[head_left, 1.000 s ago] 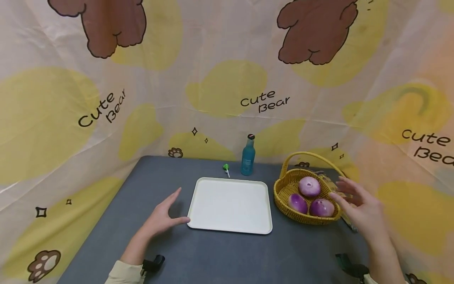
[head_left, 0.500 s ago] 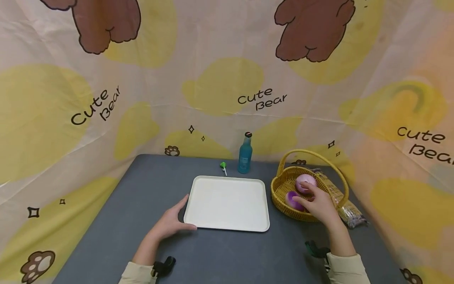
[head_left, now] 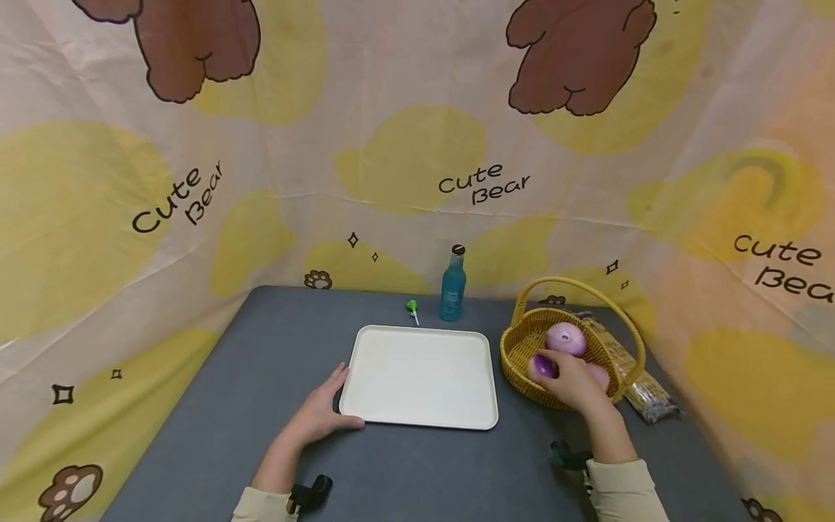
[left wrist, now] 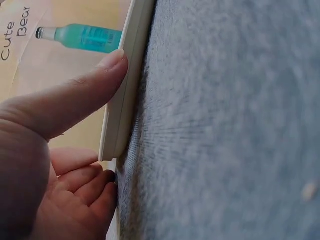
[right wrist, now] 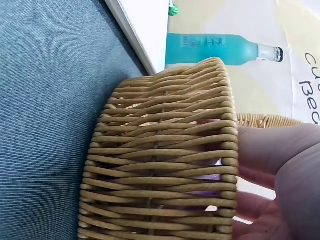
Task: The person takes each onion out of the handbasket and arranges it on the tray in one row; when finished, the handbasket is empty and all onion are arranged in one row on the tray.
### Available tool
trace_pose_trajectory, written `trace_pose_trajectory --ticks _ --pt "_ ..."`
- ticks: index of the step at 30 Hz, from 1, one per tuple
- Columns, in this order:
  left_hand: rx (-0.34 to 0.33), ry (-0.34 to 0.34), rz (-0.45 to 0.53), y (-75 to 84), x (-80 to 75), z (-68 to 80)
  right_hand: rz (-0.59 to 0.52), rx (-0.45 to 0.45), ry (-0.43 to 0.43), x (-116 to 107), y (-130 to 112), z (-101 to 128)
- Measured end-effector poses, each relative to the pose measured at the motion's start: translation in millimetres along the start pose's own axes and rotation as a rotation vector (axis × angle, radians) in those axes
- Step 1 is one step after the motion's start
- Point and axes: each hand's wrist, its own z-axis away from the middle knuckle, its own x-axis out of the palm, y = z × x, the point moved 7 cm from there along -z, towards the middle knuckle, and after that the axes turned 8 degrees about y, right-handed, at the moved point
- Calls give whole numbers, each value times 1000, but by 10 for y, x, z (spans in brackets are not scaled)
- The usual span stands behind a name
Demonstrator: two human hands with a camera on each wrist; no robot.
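A woven yellow basket (head_left: 515,359) (right wrist: 160,165) with a hoop handle stands at the right of the grey table and holds three purple onions. My right hand (head_left: 575,383) (right wrist: 280,170) is down inside it, fingers curved over the front purple onion (head_left: 540,366); a paler onion (head_left: 566,338) lies behind, and a third is mostly hidden under the hand. My left hand (head_left: 320,419) (left wrist: 75,95) lies flat on the table, thumb pressing the near left corner of the bare white tray (head_left: 420,377) (left wrist: 125,100).
A blue bottle (head_left: 453,293) (right wrist: 215,49) stands behind the tray, with a green lollipop (head_left: 412,308) to its left. A clear plastic packet (head_left: 642,395) lies right of the basket. A printed fabric backdrop closes in the table (head_left: 261,362) on three sides.
My right hand came in from the right of the basket and sank among the onions. My left hand slid up to the tray's corner.
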Motion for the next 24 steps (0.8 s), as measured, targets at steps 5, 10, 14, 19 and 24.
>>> trace_pose_trajectory --ticks 5,10,14,19,24 --pt "6 -3 -36 21 -8 -9 -6 28 -14 13 -5 -5" --pt "-31 -5 -57 28 -22 -4 -9 27 -8 2 -39 -28" --pt "-53 -10 -54 11 -21 -1 -13 22 33 -65 -82 -49" --pt "-61 -23 -35 -4 -19 18 -54 78 76 -161 -134 -61" --pt "-66 -15 -19 -12 -49 28 -147 108 117 -214 -263 -117"
